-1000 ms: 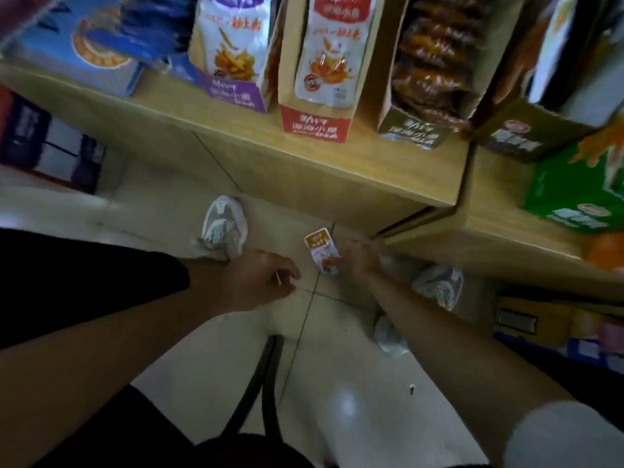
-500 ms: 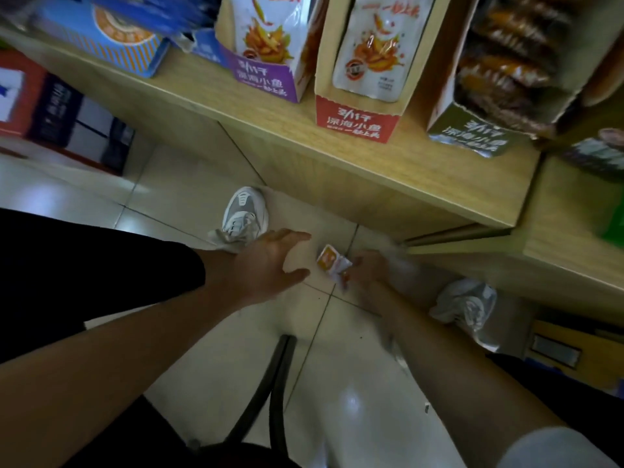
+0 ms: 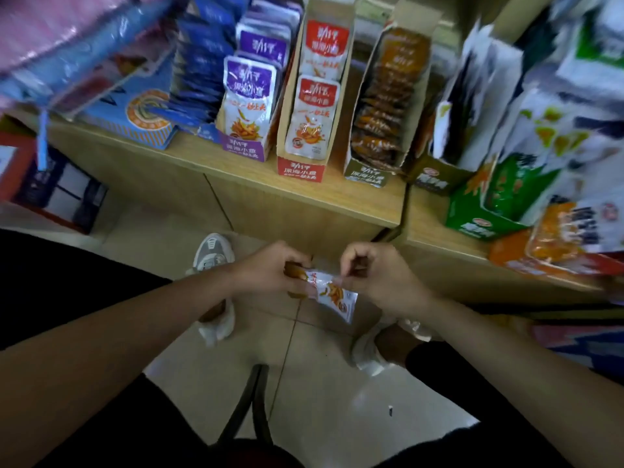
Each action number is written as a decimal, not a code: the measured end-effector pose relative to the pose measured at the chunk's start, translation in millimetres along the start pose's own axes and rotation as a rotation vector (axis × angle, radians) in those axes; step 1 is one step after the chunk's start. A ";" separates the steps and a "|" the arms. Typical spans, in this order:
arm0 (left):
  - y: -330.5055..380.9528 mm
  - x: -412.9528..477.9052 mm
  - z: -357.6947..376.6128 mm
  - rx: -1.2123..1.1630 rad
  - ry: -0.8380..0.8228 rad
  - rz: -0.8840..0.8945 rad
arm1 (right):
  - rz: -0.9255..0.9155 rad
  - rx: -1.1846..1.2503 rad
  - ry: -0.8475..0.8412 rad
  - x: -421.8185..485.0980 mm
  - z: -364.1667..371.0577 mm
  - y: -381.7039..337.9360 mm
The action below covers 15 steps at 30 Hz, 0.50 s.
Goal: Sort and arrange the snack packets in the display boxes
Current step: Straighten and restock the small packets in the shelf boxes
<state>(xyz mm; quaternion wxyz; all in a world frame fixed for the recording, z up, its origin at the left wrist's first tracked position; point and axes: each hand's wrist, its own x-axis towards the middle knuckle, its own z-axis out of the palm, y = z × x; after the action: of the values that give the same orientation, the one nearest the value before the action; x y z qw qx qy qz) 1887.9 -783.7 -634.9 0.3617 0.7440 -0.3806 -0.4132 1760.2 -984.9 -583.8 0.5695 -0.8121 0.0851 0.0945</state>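
Note:
A small white and red snack packet (image 3: 334,295) is held between both hands in front of the shelf, below its edge. My left hand (image 3: 266,271) grips its left end, where something orange-brown also shows in the fingers. My right hand (image 3: 378,278) pinches its upper right edge. On the wooden shelf (image 3: 236,170) stand open display boxes: a purple one (image 3: 244,148) with purple-topped packets, a red one (image 3: 301,168) with red-topped packets, and an olive one (image 3: 366,177) with brown packets.
A blue box (image 3: 141,119) and blue packets stand at the shelf's left. Green and orange boxes (image 3: 486,211) crowd a lower shelf on the right. My shoes (image 3: 211,253) stand on the tiled floor, and a dark bag strap (image 3: 250,407) hangs below.
The packet came up off the floor with my right hand. My left hand closed on its other end. The view tilted up and shows more of the shelf.

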 end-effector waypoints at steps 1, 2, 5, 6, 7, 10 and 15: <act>13.6 -3.6 -5.4 -0.014 0.015 0.016 | -0.008 0.011 0.037 -6.6 -6.0 -5.7; 27.3 -8.4 -10.5 -0.037 0.030 0.035 | -0.009 0.025 0.076 -12.7 -10.7 -9.9; 59.3 -21.8 -25.5 -0.156 0.092 0.084 | -0.012 0.049 0.161 -27.3 -19.9 -18.4; 69.1 -25.5 -31.8 -0.193 0.117 0.087 | -0.010 0.065 0.180 -30.7 -22.9 -21.5; 78.6 -27.3 -39.4 -0.215 0.151 0.089 | -0.009 0.067 0.201 -33.0 -27.2 -25.8; 107.5 -27.6 -64.7 -0.213 0.321 0.115 | -0.045 -0.044 0.325 -30.9 -47.6 -36.5; 151.0 -4.7 -112.1 -0.212 0.650 0.293 | -0.218 -0.464 0.466 -2.5 -81.6 -52.8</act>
<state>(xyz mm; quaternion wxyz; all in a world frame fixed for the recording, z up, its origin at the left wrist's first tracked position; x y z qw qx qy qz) 1945.5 -822.3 -460.0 0.5941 0.7323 -0.3036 -0.1365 1775.4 -1043.8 -508.0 0.3418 -0.9240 0.1018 -0.1379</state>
